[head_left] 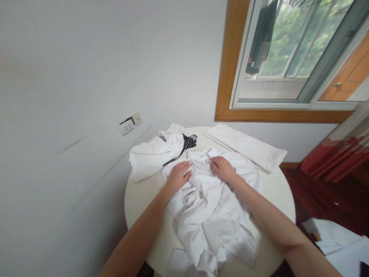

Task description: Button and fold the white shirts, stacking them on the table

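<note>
A crumpled white shirt (206,204) lies spread over the middle of a round white table (141,204), its lower end reaching the near edge. On the upper left part of the cloth rests my left hand (179,176), fingers stretched and lying flat. My right hand (221,168) is closed in a pinch on the fabric near the shirt's top, where the cloth bunches into folds. Between the two hands the fabric is creased. Parts of the shirt beneath my fingers and palms are hidden.
Behind on the left lies a bunched white cloth (157,156) with a black striped piece (189,141). A folded white cloth (245,146) is at the back right. The wall holds a socket (126,127) and a wood-framed window (223,77). White items (340,238) lie lower right.
</note>
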### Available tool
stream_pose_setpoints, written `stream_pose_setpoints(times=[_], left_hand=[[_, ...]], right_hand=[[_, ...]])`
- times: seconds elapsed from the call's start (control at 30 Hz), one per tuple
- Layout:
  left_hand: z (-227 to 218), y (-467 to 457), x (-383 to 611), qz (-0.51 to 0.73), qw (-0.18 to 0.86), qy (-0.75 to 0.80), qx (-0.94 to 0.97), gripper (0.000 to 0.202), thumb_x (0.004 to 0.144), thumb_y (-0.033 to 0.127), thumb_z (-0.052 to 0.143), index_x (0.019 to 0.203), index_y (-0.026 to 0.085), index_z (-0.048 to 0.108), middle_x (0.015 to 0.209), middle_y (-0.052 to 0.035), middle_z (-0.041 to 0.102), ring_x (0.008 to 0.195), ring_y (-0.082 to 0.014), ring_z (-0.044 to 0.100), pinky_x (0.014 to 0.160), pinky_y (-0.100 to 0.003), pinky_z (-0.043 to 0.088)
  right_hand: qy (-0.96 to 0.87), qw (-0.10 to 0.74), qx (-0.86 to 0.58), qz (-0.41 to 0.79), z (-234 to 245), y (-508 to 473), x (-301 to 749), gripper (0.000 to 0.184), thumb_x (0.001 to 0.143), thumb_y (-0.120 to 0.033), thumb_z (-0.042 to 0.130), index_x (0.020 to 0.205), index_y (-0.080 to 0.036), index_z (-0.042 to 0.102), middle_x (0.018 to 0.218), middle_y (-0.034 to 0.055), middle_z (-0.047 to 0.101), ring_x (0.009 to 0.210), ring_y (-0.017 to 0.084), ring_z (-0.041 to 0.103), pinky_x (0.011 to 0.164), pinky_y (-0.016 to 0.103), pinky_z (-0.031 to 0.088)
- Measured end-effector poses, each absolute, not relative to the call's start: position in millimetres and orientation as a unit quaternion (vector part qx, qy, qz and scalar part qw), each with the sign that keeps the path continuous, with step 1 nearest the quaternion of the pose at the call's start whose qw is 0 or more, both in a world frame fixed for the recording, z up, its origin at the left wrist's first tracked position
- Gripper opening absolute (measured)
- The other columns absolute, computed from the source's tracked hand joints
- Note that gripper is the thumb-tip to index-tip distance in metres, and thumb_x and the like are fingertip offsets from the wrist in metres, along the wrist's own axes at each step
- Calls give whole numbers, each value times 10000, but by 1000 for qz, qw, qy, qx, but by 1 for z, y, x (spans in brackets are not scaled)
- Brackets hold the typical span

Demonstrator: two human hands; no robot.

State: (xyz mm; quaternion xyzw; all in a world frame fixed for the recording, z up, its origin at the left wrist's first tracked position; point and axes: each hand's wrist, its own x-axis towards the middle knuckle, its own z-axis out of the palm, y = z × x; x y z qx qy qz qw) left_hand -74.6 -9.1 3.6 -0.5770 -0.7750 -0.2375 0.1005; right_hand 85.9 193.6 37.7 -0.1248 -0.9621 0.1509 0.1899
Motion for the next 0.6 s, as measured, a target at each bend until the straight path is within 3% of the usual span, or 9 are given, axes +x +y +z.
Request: stream_pose_setpoints(times=[0.1,0.2,0.33,0.43,0.6], left_hand=[[14,-1,-69,-291,118,-754,-577,328,901,237,430,1177,210,604,1212,-77,621,1152,-204,534,1041,-429,412],[22,11,-65,-316,125,-739,-582,333,903,213,413,1179,196,599,1180,-78,635,1130,-198,542,1029,-411,424],[22,30,-65,-264,91,-742,-610,347,920,236,393,1210,194,579,1228,-66,619,1168,-188,525,1070,-391,375],[13,39,-66,-197,58,-771,-603,370,939,287,372,1246,193,554,1302,-81,574,1231,-202,490,1089,-409,336],[-2,32,-61,-131,56,-802,-580,460,947,451,345,1334,234,467,1455,-75,412,1351,-261,349,1098,-489,280]], right_hand=[[-969,162,-150,112,34,194,96,321,884,-189,400,1052,-142,670,1045,98,688,1011,194,590,933,280,387],[-977,116,-143,103,24,191,100,355,896,-246,408,1155,-149,629,1170,112,645,1092,205,563,970,307,375],[-990,59,-110,61,9,188,103,510,894,-265,409,1395,-176,418,1485,116,350,1373,263,274,1098,515,186],[-995,13,-87,48,4,187,108,612,885,-346,442,1464,-223,288,1554,100,155,1421,310,108,1071,634,97],[-997,-7,-60,54,6,178,133,712,830,-464,511,1466,-236,287,1559,103,115,1423,324,72,1078,630,48]])
